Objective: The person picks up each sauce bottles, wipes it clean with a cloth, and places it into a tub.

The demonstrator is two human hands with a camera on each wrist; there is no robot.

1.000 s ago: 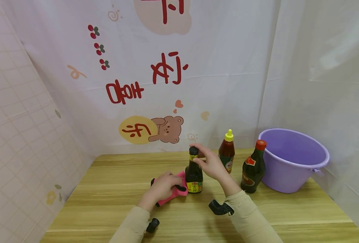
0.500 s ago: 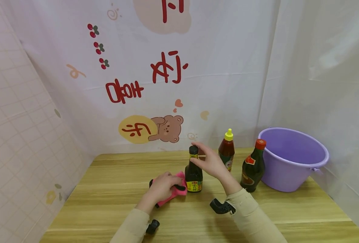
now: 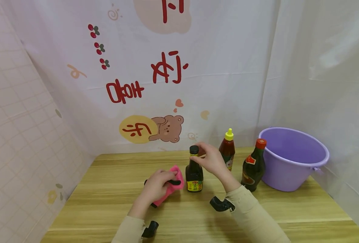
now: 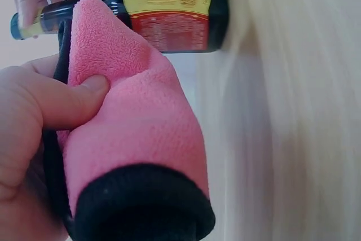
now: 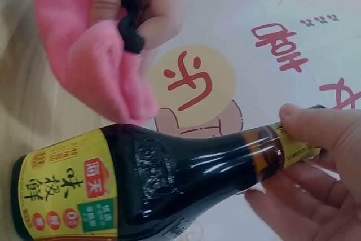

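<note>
over my feed i had the left hand in the lower middle of the head view, its grip pinching a pink cloth, thumb pressed into the fabric. just right of it, the dark sauce bottle stood upright on the tabletop. the right hand held this by the neck, its grip narrow, thumb and fingers at either side. farther right i saw a yellow-capped bottle, a red-capped bottle and a purple bucket.
</note>
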